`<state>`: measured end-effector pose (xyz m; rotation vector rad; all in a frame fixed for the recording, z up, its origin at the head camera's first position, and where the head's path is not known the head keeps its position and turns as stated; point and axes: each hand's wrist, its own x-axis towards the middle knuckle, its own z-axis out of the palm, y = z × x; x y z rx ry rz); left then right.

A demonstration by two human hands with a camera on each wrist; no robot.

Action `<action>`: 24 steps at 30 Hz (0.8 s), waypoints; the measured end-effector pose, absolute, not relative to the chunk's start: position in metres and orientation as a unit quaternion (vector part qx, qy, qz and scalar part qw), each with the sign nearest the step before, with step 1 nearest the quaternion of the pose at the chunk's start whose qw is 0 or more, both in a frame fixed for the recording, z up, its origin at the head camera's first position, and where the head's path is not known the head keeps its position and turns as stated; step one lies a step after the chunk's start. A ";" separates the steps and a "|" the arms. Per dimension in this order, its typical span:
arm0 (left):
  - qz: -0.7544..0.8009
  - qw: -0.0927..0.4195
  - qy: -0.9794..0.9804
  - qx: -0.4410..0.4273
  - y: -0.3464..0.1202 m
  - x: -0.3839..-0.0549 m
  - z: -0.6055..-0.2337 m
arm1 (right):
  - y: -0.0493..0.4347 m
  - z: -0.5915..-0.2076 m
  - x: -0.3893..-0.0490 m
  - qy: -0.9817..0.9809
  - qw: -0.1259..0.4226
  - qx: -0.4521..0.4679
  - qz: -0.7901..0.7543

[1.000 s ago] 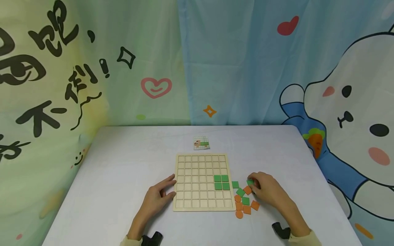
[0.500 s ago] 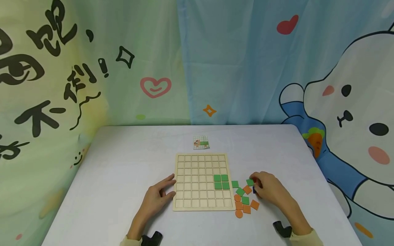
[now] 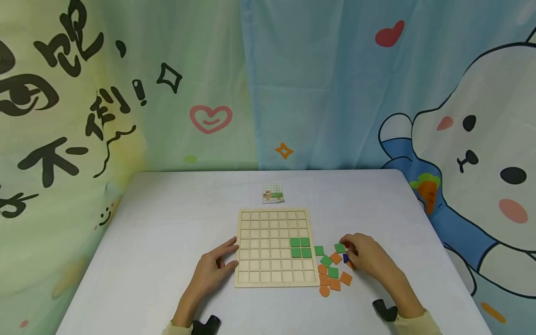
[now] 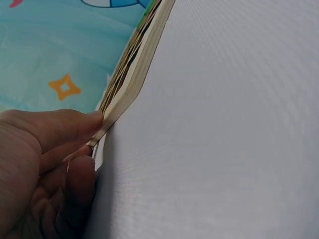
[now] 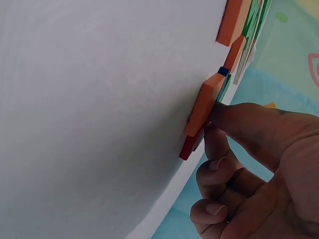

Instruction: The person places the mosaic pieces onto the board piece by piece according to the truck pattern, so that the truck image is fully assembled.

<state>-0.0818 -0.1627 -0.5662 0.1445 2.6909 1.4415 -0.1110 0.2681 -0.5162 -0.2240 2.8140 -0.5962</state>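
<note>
A pale wooden grid board (image 3: 268, 267) lies in front of me, with several green square tiles (image 3: 295, 252) set together in its right part. My left hand (image 3: 211, 270) rests its fingertips against the board's left edge; the left wrist view shows them right at the rim. My right hand (image 3: 366, 255) is over the loose tiles beside the board, fingers bent down to them. There its fingertips meet behind an orange tile (image 5: 203, 107) and a red tile (image 5: 188, 147); I cannot tell whether it grips one. A blue tile (image 3: 345, 258) and a green tile (image 3: 339, 248) lie by its fingertips.
Loose green and orange squares (image 3: 335, 284) and orange round pieces (image 3: 324, 291) lie along the board's right side. Behind the board is a small printed picture card (image 3: 273, 194) with a grid. A printed curtain (image 3: 318, 83) hangs behind the white table (image 3: 167, 223).
My right hand has shifted slightly right, away from the green tile, and the blue tile and an orange one now show beside its fingers. The left hand stays at the board's edge.
</note>
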 end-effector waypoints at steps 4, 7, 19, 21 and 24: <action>0.476 0.043 0.877 0.048 -0.163 -0.082 -0.567 | 0.269 -0.516 -0.111 0.967 0.125 -0.083 -0.204; 0.480 0.046 0.875 0.049 -0.164 -0.082 -0.567 | 0.269 -0.516 -0.110 0.968 0.118 -0.093 -0.203; 0.482 0.044 0.873 0.055 -0.165 -0.081 -0.567 | 0.270 -0.516 -0.110 0.967 0.105 -0.108 -0.206; 0.480 0.043 0.874 0.056 -0.164 -0.081 -0.567 | 0.269 -0.515 -0.110 0.967 0.106 -0.106 -0.206; 0.479 0.044 0.875 0.055 -0.165 -0.081 -0.567 | 0.269 -0.515 -0.110 0.967 0.105 -0.104 -0.206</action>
